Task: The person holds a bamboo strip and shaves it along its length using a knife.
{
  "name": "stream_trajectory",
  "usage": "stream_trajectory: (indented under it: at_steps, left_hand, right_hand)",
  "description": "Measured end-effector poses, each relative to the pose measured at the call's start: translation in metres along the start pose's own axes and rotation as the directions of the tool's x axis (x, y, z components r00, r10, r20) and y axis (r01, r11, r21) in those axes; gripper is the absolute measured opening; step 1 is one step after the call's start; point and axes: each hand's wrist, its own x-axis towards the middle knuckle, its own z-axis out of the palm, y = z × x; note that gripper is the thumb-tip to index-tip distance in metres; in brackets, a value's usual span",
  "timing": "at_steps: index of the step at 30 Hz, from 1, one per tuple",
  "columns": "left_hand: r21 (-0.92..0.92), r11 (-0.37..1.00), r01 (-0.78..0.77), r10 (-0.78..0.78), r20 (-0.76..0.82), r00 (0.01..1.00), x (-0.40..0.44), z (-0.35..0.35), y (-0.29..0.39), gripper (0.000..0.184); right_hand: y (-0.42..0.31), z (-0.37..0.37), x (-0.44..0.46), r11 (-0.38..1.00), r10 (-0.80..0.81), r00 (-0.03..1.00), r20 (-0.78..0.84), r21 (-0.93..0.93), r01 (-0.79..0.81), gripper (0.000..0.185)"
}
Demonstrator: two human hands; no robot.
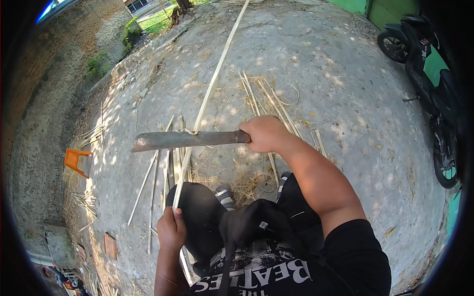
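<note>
My right hand is closed round the handle of a large machete, whose broad blade points left. The blade lies across a long pale bamboo strip, with a thin curled shaving at the crossing. Below, my left hand grips the strip's near end beside my left knee. From there the strip runs up and away to the top of the view. More bamboo strips lie on the ground to the left, and others lie beyond my right hand.
Shavings litter the concrete floor between my feet. An orange plastic stool and a brick are at the left, near a brick wall. A black and green motorcycle stands at the right.
</note>
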Motion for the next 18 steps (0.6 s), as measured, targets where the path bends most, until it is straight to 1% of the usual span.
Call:
stream_trajectory:
  at_steps: [2,3,5,8,9,10,11,12,14,17,18]
  left_hand:
    - [-0.041,0.999,0.031,-0.031,0.003,1.000,0.004,0.006,0.003,0.042]
    - [-0.063,0.997,0.054,-0.053,0.016,0.998,0.001,0.009,0.005,0.042]
    - [-0.108,0.993,0.044,-0.039,0.041,0.998,0.002,0.014,0.015,0.042]
    - [-0.125,0.992,-0.021,0.021,0.001,1.000,0.004,0.017,0.019,0.040]
    - [-0.118,0.992,-0.043,0.044,0.006,0.999,0.003,0.015,0.013,0.040]
    - [-0.110,0.992,-0.067,0.068,0.013,0.998,0.001,0.012,0.004,0.040]
    - [-0.079,0.997,-0.020,0.026,0.080,0.996,-0.003,0.007,-0.012,0.040]
    - [-0.094,0.996,0.009,-0.001,0.078,0.997,-0.009,-0.001,-0.018,0.041]
    - [-0.090,0.995,0.049,-0.039,0.107,0.993,-0.016,-0.009,-0.031,0.050]
    - [0.004,0.999,0.035,-0.036,0.085,0.996,-0.017,-0.004,-0.027,0.044]
    - [-0.021,1.000,0.022,-0.021,0.073,0.997,-0.015,0.000,-0.022,0.044]
  right_hand:
    - [-0.015,0.008,-0.007,0.998,-0.017,1.000,-0.004,0.059,0.017,0.018]
    - [-0.023,0.013,-0.010,0.994,-0.084,0.996,0.015,0.069,0.083,0.019]
    - [-0.042,0.024,-0.012,0.970,-0.230,0.972,0.057,0.091,0.224,0.020]
    - [-0.061,0.025,-0.009,0.935,-0.352,0.928,0.121,0.008,0.353,0.021]
    - [-0.065,0.012,-0.011,0.941,-0.326,0.926,0.190,-0.030,0.338,0.016]
    - [-0.054,0.009,-0.008,0.966,-0.251,0.957,0.146,-0.027,0.258,0.015]
    - [-0.034,0.004,-0.005,0.984,-0.174,0.979,0.104,-0.022,0.177,0.015]
    - [-0.015,0.000,-0.002,0.995,-0.094,0.994,0.063,-0.015,0.095,0.015]
    - [0.019,-0.004,0.005,0.992,0.094,0.996,0.011,0.081,-0.094,0.015]
    - [0.022,-0.003,0.004,0.986,0.153,0.988,0.021,0.063,-0.154,0.017]
    - [0.016,-0.004,0.005,0.992,0.107,0.993,0.044,0.056,-0.109,0.017]
